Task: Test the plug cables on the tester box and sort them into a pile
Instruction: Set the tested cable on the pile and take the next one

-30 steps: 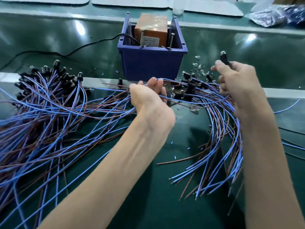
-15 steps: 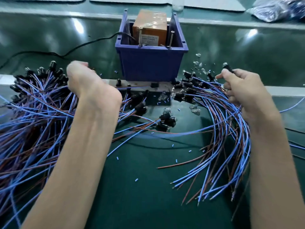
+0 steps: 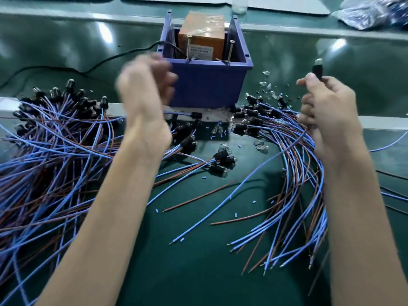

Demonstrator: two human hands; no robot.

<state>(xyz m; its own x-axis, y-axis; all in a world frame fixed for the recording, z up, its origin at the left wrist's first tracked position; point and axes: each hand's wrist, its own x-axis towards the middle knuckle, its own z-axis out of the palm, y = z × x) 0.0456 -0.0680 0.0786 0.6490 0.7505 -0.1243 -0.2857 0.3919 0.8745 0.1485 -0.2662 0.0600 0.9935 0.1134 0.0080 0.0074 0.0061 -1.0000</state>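
Gripping a black plug cable [image 3: 318, 71] — fingers [image 3: 308, 107] of the right hand [image 3: 330, 120]; left hand [image 3: 144, 89] blurred, grasp unclear

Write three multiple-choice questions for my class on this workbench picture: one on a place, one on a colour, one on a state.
1. Where does the orange box sit?
A on a shelf
B inside the blue bin
C on a chair

2. What colours are the cables?
A blue and brown
B yellow and green
C all white

3. What is the right hand doing?
A resting flat and open
B hanging idle
C holding a black plug up

Answers:
1 B, the bin's walls surround the box.
2 A, the cables show only those two colours.
3 C, it grips the plug, whose tip points upward.
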